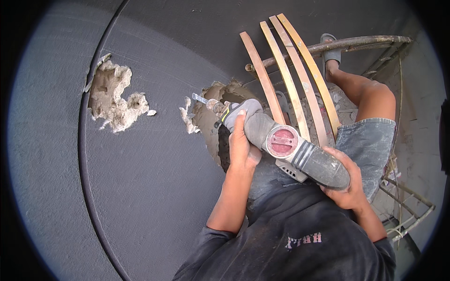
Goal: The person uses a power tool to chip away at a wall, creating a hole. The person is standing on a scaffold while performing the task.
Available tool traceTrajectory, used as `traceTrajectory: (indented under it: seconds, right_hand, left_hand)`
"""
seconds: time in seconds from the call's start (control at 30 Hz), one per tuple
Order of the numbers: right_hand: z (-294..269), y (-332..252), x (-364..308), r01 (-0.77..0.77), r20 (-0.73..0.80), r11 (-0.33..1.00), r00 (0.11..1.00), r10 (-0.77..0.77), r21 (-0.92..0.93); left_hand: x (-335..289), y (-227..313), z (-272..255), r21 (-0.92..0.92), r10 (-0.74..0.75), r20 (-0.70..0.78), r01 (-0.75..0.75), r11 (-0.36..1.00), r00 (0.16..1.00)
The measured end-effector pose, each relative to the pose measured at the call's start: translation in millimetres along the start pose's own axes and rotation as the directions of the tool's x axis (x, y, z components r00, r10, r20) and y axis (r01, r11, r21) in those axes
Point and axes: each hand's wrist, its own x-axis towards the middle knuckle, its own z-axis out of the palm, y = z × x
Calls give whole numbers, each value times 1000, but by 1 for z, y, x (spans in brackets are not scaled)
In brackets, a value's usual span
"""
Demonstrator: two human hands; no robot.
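Grey demolition hammer (pixel 281 145) lies slanted between both hands, its chisel bit (pixel 202 99) pointing up and to the left into a ragged hole (pixel 213 117) broken in the dark grey wall (pixel 154 187). The left hand (pixel 241 143) wraps around the front of the tool's body just behind the chuck, fingers closed over the housing, so the bit sticks out beyond it toward the hole. The right hand (pixel 347 182) grips the rear handle of the tool from below and behind, fingers curled shut around it. The round pinkish cap on the tool's side sits between the two hands. A second broken patch (pixel 112 98) shows pale rubble further left on the wall, well apart from the tool. Behind the tool, four curved wooden slats (pixel 290 79) rise beside the person's bare knee (pixel 375 96) and grey shorts (pixel 365 145).
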Motion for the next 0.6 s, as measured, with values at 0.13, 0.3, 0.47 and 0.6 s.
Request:
traceTrajectory:
  seconds: [0.13, 0.3, 0.47, 0.6]
  right_hand:
    - [4, 14, 31, -248, -5, 931, 966, 259, 266]
    - [2, 27, 72, -392, 70, 809, 912, 404, 439]
    - [-22, 35, 97, -437, 120, 725, 886, 447, 533]
    - [-29, 46, 111, -417, 125, 676, 891, 437, 608]
  left_hand:
    - [41, -4, -6, 4, -35, -51, 35, 999, 998]
    - [80, -3, -11, -71, -71, -36, 68, 995, 997]
    - [89, 3, 20, -72, -87, -80, 81, 994, 993]
    - [105, 10, 32, -65, -94, -114, 87, 994, 989]
